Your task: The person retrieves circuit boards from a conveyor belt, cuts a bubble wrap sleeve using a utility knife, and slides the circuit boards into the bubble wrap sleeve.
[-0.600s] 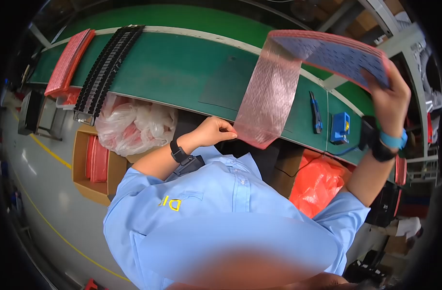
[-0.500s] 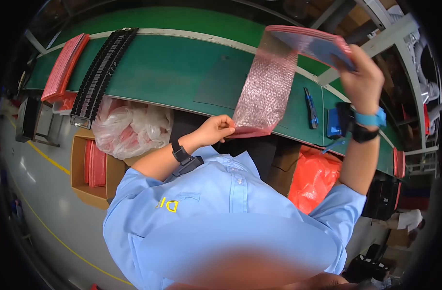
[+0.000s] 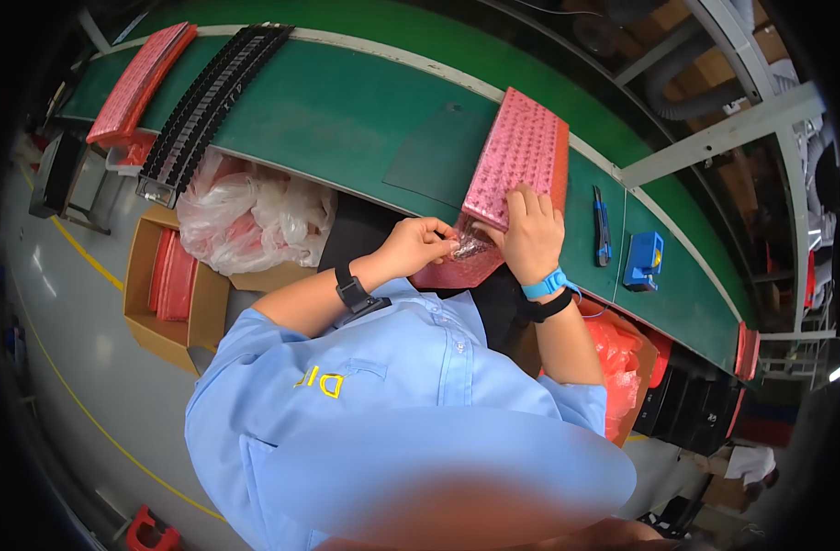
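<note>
A pink bubble-wrap bag [image 3: 521, 165] with a flat board inside lies on the green bench [image 3: 347, 110], its open end hanging over the near edge. My right hand [image 3: 530, 234] presses flat on the bag's near part, fingers spread. My left hand [image 3: 420, 246] pinches the loose mouth of the bag [image 3: 461, 257] at the bench edge. Both wrists carry bands: black on the left, blue and black on the right.
A black ridged tray stack [image 3: 213, 101] and red trays [image 3: 140, 83] lie at the bench's far left. A blue cutter [image 3: 603, 225] and blue box [image 3: 644, 259] sit right. Below the bench are a clear plastic bag [image 3: 250, 225], a cardboard box [image 3: 168, 294] and an orange bag [image 3: 617, 367].
My right hand lowered the board from the air into the bag and onto the bench. The bag, hanging before, now lies flat. My left hand kept hold of the bag's end.
</note>
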